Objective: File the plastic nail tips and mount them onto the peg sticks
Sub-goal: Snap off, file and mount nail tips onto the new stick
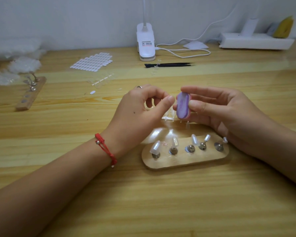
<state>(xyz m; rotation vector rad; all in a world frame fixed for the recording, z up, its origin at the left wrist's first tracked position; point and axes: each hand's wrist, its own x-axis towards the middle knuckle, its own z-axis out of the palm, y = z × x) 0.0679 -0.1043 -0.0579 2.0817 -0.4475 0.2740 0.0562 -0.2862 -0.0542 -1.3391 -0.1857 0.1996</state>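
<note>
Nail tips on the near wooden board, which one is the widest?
The leftmost nail tip, at the left end of the wooden board; the others along the row look clearly narrower.

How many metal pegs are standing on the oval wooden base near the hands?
5 pegs, in one row along the oval wooden base: far left, second, middle, fourth, far right near the right hand. None seems hidden.
</note>
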